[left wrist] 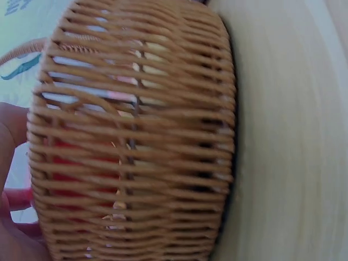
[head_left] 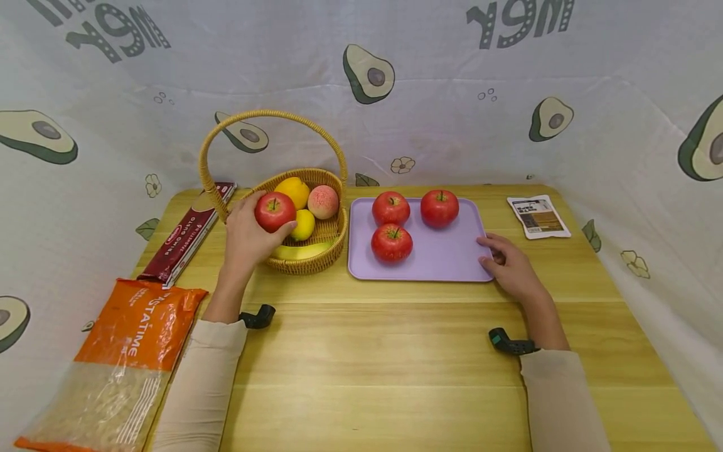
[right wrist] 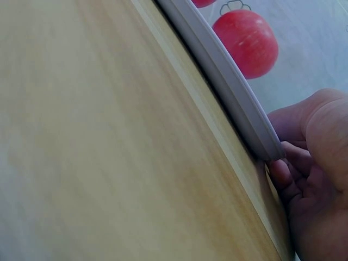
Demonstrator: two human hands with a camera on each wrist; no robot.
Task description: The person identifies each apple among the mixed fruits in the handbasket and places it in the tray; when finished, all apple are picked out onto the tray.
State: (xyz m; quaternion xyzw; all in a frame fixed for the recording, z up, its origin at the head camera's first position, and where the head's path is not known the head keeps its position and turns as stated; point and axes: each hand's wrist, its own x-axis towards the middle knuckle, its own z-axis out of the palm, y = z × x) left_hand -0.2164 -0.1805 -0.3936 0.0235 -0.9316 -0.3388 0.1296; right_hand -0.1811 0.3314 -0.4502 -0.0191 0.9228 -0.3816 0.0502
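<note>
My left hand (head_left: pixel 247 229) holds a red apple (head_left: pixel 274 212) over the left side of the wicker basket (head_left: pixel 305 267), thumb and fingers around the fruit. In the basket lie an orange-yellow fruit (head_left: pixel 292 192), a peach (head_left: pixel 324 202), a lemon (head_left: pixel 303 225) and a banana (head_left: pixel 302 252). The left wrist view shows the basket's woven wall (left wrist: pixel 163 119) close up, with red behind its slats. At the right edge of the lilac tray (head_left: pixel 440 260), my right hand (head_left: pixel 511 267) pinches the rim, the thumb above it and fingertips (right wrist: pixel 280 173) beneath. Three red apples (head_left: pixel 391 243) sit on the tray's left and middle.
The basket's tall handle (head_left: pixel 271 113) arches above the left hand. A maroon spaghetti pack (head_left: pixel 183 238) and an orange pasta bag (head_left: pixel 124 358) lie along the left edge. At the back right is a small white packet (head_left: pixel 538 216). A printed curtain (head_left: pixel 429 125) hangs behind the table.
</note>
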